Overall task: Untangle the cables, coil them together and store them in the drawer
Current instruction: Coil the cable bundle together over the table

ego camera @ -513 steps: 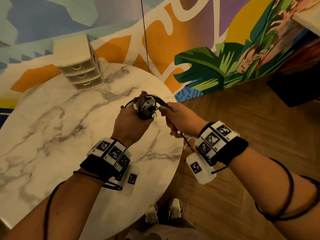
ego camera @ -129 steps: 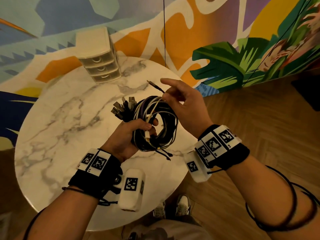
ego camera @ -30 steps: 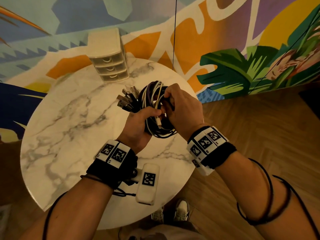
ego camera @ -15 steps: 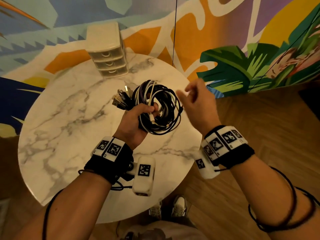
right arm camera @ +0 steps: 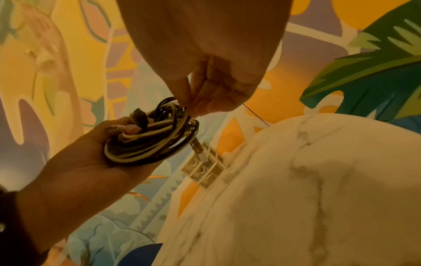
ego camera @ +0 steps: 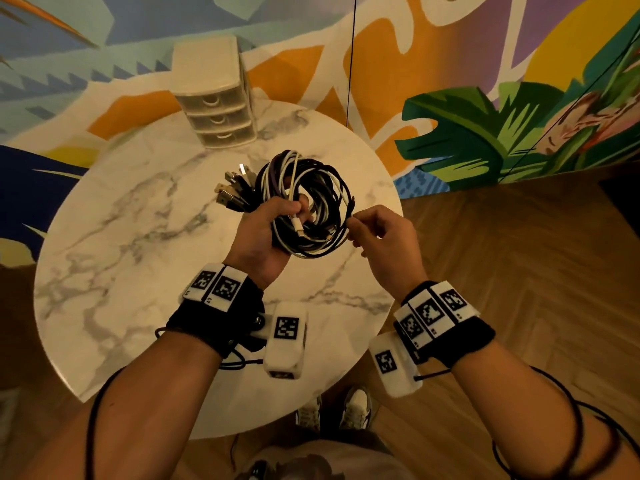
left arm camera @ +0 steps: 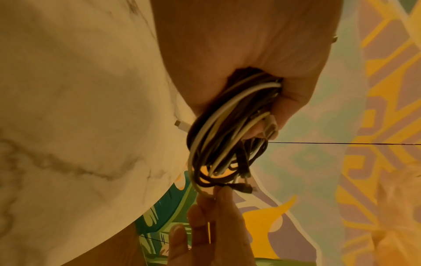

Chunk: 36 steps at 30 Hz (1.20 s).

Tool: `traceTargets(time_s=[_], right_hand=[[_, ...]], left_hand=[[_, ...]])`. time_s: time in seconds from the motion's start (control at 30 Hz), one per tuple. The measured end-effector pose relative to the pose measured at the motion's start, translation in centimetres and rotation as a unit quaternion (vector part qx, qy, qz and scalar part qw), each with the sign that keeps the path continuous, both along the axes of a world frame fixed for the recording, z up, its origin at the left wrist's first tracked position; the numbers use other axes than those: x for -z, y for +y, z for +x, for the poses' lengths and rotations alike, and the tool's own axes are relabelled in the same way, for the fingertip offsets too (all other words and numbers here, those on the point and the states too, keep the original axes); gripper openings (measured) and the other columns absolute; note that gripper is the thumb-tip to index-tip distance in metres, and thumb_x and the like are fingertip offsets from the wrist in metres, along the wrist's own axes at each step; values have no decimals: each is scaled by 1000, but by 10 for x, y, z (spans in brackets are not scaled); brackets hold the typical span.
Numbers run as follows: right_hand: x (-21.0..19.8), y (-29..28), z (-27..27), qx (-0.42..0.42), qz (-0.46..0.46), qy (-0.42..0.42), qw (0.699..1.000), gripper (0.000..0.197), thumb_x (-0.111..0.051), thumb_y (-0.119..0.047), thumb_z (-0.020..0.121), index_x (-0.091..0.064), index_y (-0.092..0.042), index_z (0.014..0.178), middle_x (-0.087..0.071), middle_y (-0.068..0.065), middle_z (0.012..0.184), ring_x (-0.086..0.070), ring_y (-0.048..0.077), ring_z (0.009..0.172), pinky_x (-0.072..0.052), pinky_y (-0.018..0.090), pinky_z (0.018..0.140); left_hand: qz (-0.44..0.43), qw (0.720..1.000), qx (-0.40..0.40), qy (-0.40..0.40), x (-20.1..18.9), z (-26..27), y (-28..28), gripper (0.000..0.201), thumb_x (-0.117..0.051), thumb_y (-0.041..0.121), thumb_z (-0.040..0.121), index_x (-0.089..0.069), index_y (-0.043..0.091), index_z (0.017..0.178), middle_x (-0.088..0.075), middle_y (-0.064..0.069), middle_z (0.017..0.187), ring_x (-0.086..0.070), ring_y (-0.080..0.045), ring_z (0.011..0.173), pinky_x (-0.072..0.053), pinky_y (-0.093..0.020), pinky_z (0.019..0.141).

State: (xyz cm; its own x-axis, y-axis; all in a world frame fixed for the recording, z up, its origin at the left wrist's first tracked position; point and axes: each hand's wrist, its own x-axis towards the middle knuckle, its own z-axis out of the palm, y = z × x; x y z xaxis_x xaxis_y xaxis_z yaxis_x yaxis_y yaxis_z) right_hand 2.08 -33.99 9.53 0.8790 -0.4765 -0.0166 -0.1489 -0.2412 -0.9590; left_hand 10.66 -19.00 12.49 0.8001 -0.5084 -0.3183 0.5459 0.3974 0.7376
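Above the round white marble counter (ego camera: 145, 237), left hand (ego camera: 263, 237) grips a coiled bundle of black and white cables (ego camera: 308, 206) — right hand (ego camera: 384, 240) pinches one black strand at its rim.

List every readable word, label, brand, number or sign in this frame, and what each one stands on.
None can be read.
Left wrist band and right wrist band: black-and-white square marker patterns only, no letters.
Mural wall: large white painted shapes, cut off, not legible as letters.
Drawer unit and cable coil: no label or print visible.
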Motion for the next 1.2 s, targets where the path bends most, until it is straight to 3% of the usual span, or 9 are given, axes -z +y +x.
traceTargets(time_s=[0.13,0.23,0.33,0.47,0.73,0.87,0.97,1.07,1.2], right_hand=[[-4,-6,6,-8,53,11,999,13,-63,-23,89,-61,-15,80,-62,2,70,-56,11,64,-51,26,58],[-5,-10,9,-34,193,32,980,22,-60,-26,91,-57,-10,106,-66,9,97,-63,20,87,-56,35,72],[-9,-6,9,-127,353,34,926,46,-50,-42,91,-54,-12,126,-65,12,118,-63,28,108,-53,47,89],[-20,1,19,-152,439,25,885,56,-41,-48,92,-52,-7,129,-70,13,106,-67,24,101,-53,35,85],[-8,18,46,-63,410,20,910,37,-47,-36,97,-61,-10,118,-67,20,108,-65,25,94,-52,39,89],[5,40,66,-26,360,25,932,44,-54,-38,93,-55,0,115,-66,14,99,-65,25,91,-52,39,85],[14,58,83,-25,342,24,939,39,-54,-36,94,-52,-1,110,-63,7,86,-62,18,79,-53,32,77],[21,75,105,-35,322,28,946,26,-53,-32,95,-51,-9,106,-62,-1,78,-62,8,67,-52,19,65],[32,94,141,-48,291,63,954,32,-51,-37,95,-52,-8,110,-63,-1,84,-62,11,76,-50,24,73]], left_hand=[[-29,999,27,3,-2,-4,-1,9,-47,4,75,-49,9,82,-52,-1,72,-48,-11,59,-50,-25,69],[-43,998,49,4,-8,-4,-1,6,-45,5,75,-46,9,79,-50,1,68,-45,-11,59,-48,-24,71],[-61,995,79,14,-15,-4,-2,14,-42,5,75,-53,11,69,-46,2,64,-44,-11,58,-47,-22,69],[-52,992,109,33,-14,-6,-6,4,-46,12,72,-50,10,70,-45,2,61,-39,-13,66,-47,-22,66],[74,995,-52,53,-8,1,-12,15,-50,2,86,-62,5,77,-61,-3,73,-56,-13,68,-48,-29,78],[133,974,-184,17,4,5,-7,7,-58,-3,82,-62,0,87,-60,-9,74,-58,-16,62,-51,-31,67],[178,949,-260,7,16,18,1,38,-64,-7,74,-56,-4,112,-61,-11,78,-61,-21,68,-54,-33,67],[204,939,-278,8,27,37,18,47,-65,-8,73,-54,0,118,-64,-11,84,-64,-26,77,-55,-38,75],[201,950,-236,16,37,73,45,45,-65,-7,76,-57,7,117,-67,-12,94,-67,-27,87,-56,-39,79]])
